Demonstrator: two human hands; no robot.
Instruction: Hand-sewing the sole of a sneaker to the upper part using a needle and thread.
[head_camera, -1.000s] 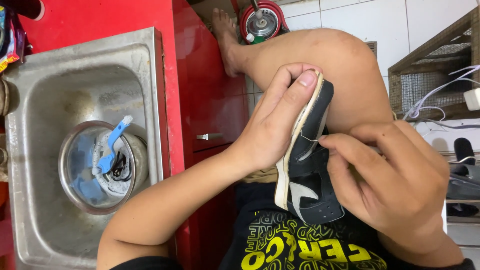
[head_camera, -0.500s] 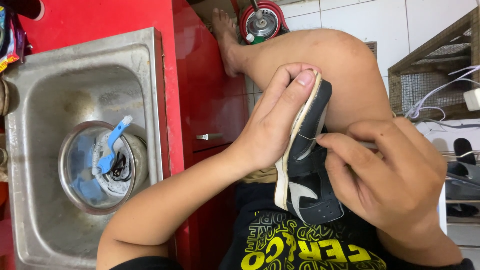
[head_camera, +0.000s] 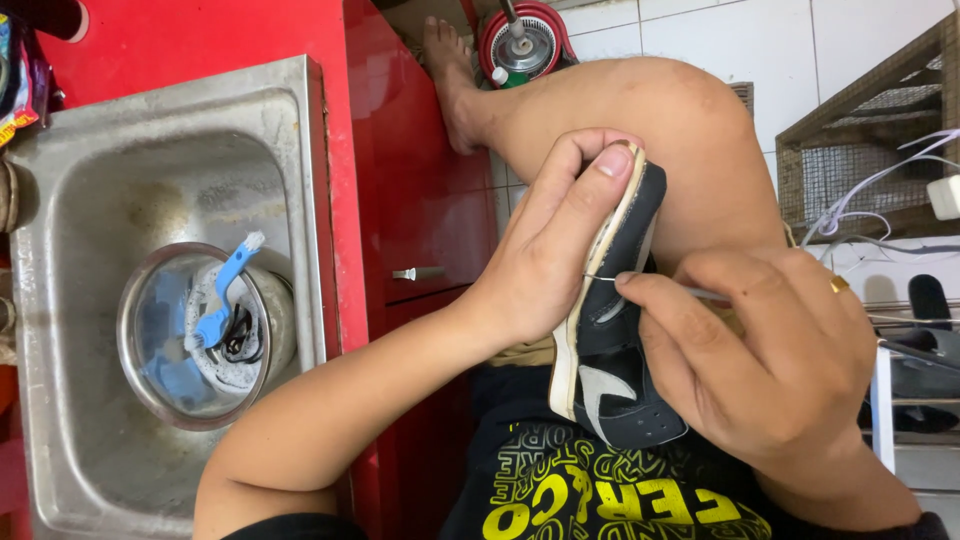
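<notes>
The work in hand looks like stitching the sole edge of a small dark shoe (head_camera: 610, 340), and by these pictures it seems to be under way rather than finished: a thin needle (head_camera: 640, 283) stands at the seam between the pale sole and the dark upper, about midway along the shoe, its tip in or at the seam. How much of the edge is already sewn cannot be told, since no thread or stitches show clearly; the stretch of seam toward the toe, under the left fingers, and the stretch toward the heel both look much alike. The left hand (head_camera: 545, 255) is clamped on the shoe, fingers wrapped over the sole side and thumb on the other, holding it on edge above the bare knee (head_camera: 690, 130). The right hand (head_camera: 770, 370) is closed in a pinch on the needle, forefinger and thumb pressed together just beside the upper, the shaft running back under the fingers. So the shoe lies between the two hands, touching both: in the left hand's grip, and against the right hand's fingertips. Well apart from the left hand, beyond the forearm, a steel bowl (head_camera: 135, 345) with a blue brush (head_camera: 225, 300) sits in a sink (head_camera: 60, 470).
</notes>
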